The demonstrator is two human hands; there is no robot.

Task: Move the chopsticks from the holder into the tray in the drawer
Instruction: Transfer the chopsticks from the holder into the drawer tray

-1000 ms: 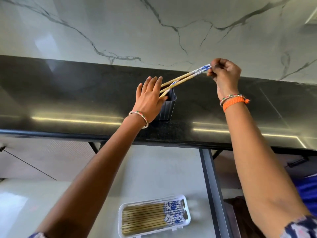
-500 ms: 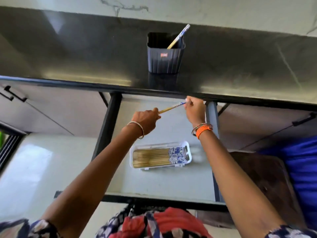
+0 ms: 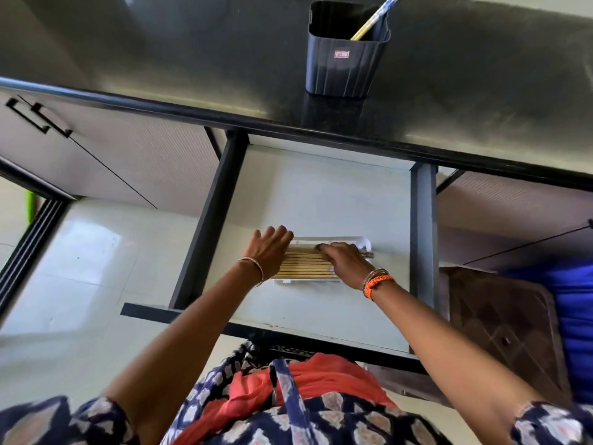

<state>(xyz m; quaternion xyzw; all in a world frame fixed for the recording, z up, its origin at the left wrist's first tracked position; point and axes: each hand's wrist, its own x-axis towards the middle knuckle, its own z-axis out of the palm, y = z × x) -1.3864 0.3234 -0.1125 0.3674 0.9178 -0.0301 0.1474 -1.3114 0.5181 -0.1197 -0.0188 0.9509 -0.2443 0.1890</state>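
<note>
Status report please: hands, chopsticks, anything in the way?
Left hand flat at tray's left end; right hand laying chopsticks into it, grip unclear. One chopstick left in holder. Nothing blocking.

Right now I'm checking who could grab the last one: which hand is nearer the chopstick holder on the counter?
Neither clearly. Left hand rests at the tray's left end, right hand over its right part; both are down in the drawer, well below the holder.

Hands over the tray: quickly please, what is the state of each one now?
Left hand: open, fingers straight, at the left end of the tray.
Right hand: fingers curled over the chopsticks; a grip cannot be told.
</note>
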